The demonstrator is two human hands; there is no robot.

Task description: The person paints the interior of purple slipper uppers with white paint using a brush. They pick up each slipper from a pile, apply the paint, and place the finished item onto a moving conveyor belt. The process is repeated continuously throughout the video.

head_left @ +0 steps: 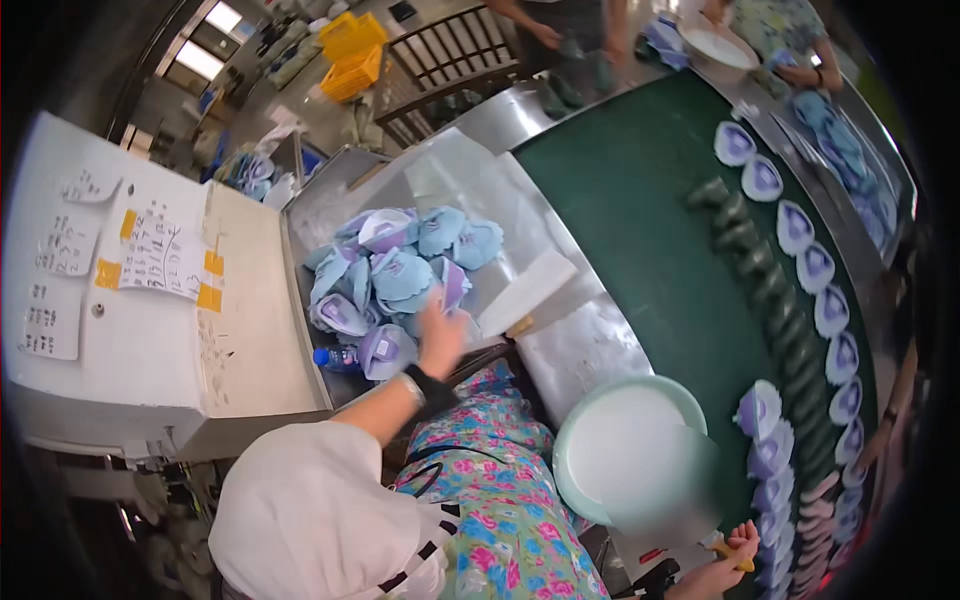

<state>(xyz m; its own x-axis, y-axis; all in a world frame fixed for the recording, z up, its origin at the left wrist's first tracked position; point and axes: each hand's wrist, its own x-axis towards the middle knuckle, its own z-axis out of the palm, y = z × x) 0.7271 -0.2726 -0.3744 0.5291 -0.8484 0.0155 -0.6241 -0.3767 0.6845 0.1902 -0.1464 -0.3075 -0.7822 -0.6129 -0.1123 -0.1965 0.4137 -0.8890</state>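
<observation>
The blurred left hand (440, 332) is overlapping the near right edge of the heaped blue-and-purple fabric pieces (402, 277), which are lying ahead-left, axes pointing variously; its finger state cannot be told. Well rightward, the right hand (739, 546) is gripping a yellow handle (746, 565).

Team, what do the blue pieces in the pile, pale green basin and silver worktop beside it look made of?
Blue pieces: probably fabric or soft synthetic; matte, with bent, scalloped edges.
Pale green basin: likely plastic, smooth; even colour, rounded rim.
Silver worktop: metal, possibly stainless steel; grey with bright, streaky reflections.
</observation>
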